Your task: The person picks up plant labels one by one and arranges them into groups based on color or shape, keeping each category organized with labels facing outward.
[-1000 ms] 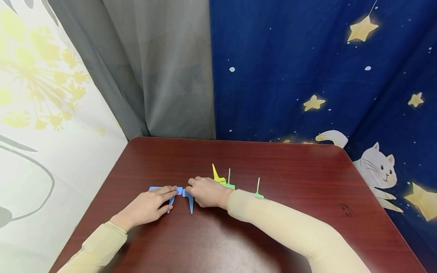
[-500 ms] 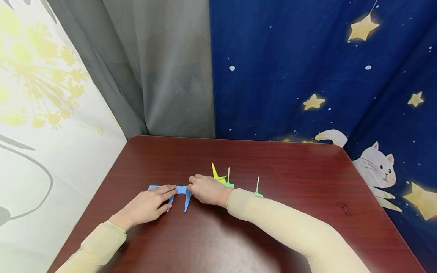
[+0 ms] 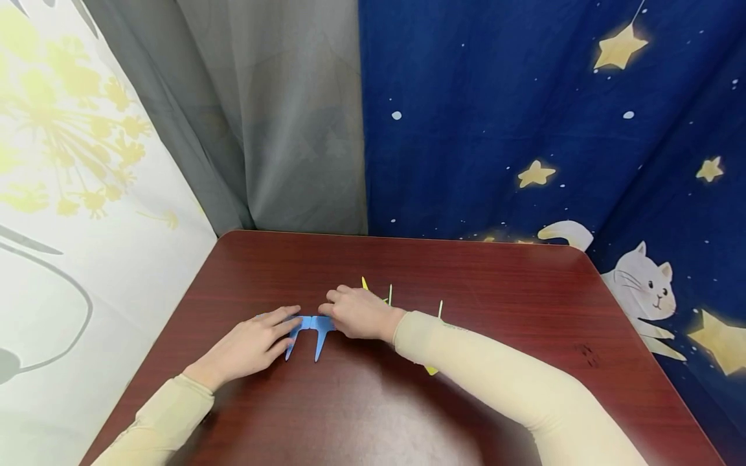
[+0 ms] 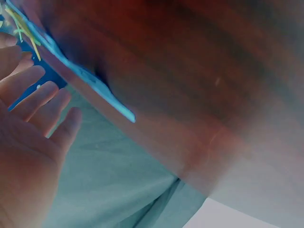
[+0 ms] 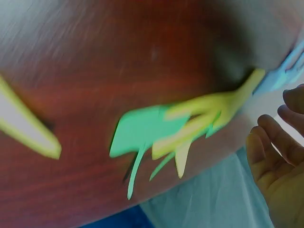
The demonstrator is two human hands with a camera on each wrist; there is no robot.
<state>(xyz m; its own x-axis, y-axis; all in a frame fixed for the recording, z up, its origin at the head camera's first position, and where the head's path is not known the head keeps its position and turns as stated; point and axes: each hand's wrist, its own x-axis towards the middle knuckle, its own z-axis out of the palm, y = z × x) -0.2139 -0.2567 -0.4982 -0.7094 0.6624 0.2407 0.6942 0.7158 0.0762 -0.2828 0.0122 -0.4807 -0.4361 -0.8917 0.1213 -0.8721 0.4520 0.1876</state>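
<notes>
Blue T-shaped plant labels lie in a row on the table, their pointed stems towards me. My left hand hovers at the row's left end, fingers spread and relaxed, hiding part of it. In the left wrist view the fingers appear lifted off the blue labels. My right hand is over the row's right end with loosely bent fingers. The right wrist view shows these fingers apart from the labels, holding nothing. Beside that hand are a green plant label and overlapping yellow plant labels.
Another yellow piece pokes out below the right sleeve. A thin pale stem rises behind that sleeve. The dark red table ends at a grey curtain and a blue star-printed curtain.
The right-hand blue label slid left against its neighbour. Then my right hand let go and moved slightly away and right, and my left fingers lifted. A yellow piece came into view under the right sleeve.
</notes>
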